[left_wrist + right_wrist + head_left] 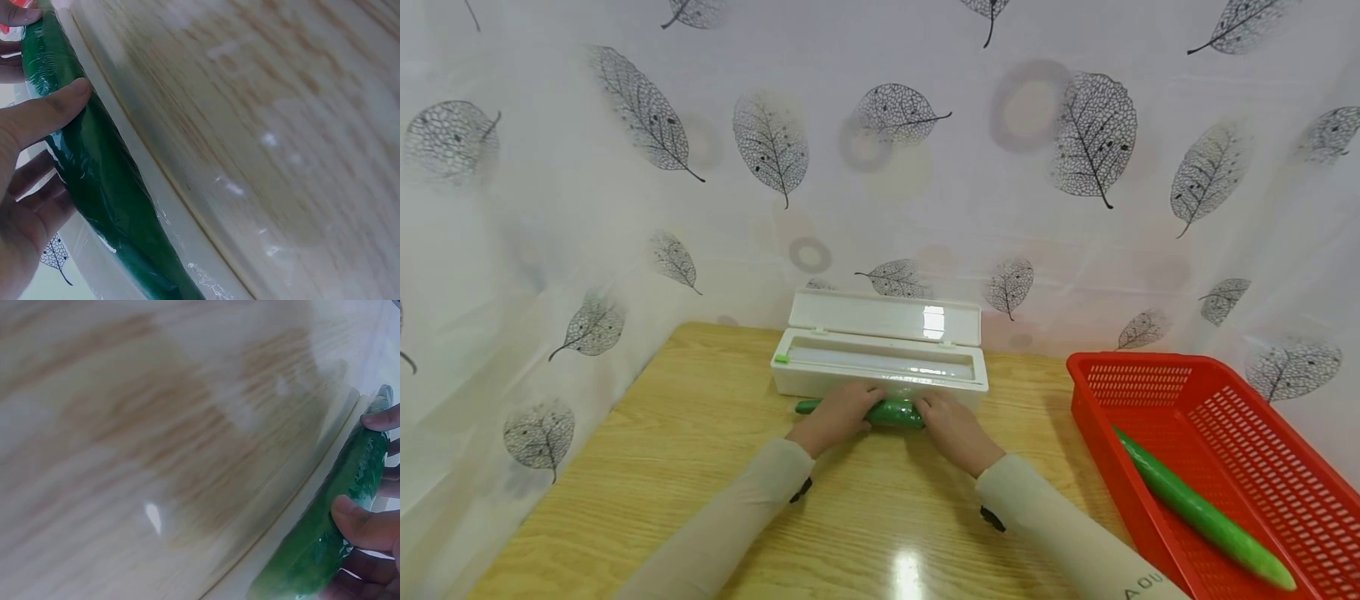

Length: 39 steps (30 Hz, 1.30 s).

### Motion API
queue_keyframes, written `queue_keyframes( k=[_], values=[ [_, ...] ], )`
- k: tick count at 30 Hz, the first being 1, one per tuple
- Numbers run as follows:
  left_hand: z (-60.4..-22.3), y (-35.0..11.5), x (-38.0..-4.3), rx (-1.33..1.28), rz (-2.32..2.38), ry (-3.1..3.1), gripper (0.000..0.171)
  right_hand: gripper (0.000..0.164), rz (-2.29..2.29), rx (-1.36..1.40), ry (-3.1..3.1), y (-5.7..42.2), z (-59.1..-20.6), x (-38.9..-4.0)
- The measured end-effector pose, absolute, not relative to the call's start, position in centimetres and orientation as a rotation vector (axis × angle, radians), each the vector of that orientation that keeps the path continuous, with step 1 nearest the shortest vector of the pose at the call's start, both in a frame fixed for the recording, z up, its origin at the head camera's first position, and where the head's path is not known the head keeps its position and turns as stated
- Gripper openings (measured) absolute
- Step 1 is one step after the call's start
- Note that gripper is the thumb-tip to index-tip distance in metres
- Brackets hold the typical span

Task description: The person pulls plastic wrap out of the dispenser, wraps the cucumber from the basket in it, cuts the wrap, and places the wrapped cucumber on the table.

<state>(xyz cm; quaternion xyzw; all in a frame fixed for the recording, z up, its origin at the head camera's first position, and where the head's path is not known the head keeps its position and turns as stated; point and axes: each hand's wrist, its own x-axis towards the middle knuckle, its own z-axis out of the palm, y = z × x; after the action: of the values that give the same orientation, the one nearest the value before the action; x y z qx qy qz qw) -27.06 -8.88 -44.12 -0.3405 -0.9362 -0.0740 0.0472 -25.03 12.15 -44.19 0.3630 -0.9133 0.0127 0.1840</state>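
Here, the left hand point(841, 410) and right hand point(955, 432) both grip a film-wrapped cucumber point(896, 413) along its length — presumably to steady it — just before an open white box point(808, 382).

Box point(820, 382) near back of bench point(700, 392), roll point(880, 362) inside, lid point(865, 314) behind. Cucumber point(893, 414) in both hands point(844, 408), just before box, parallel to it. Basket point(1138, 358) right of box; second cucumber point(1202, 508) in it, along left side. Curtain point(917, 225) behind everything.

Curtained-off work corner (home or studio, cannot tell): leaf-print curtain point(715, 242) behind wood-grain table point(865, 508).
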Motion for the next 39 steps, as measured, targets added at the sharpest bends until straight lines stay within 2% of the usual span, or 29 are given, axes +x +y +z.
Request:
queue_keyframes(
  k=[8,16,28,39],
  values=[
    [-44.37,-9.01,-26.90,-1.059,-0.269,-2.821,0.047,0.027,0.011,1.013,-2.595,12.03,-44.25,-25.09],
    [-44.38,-8.91,-26.83,-1.051,-0.267,-2.832,0.053,0.024,-0.013,1.014,-2.582,12.01,-44.36,-25.26],
    [-44.49,-8.98,-26.88,-1.022,-0.251,-2.842,0.051,0.022,-0.020,1.019,-2.603,12.01,-44.43,-25.37],
    [-44.47,-9.12,-27.07,-1.027,-0.291,-2.824,0.049,0.026,0.012,1.021,-2.694,11.89,-44.11,-25.34]
  ],
)
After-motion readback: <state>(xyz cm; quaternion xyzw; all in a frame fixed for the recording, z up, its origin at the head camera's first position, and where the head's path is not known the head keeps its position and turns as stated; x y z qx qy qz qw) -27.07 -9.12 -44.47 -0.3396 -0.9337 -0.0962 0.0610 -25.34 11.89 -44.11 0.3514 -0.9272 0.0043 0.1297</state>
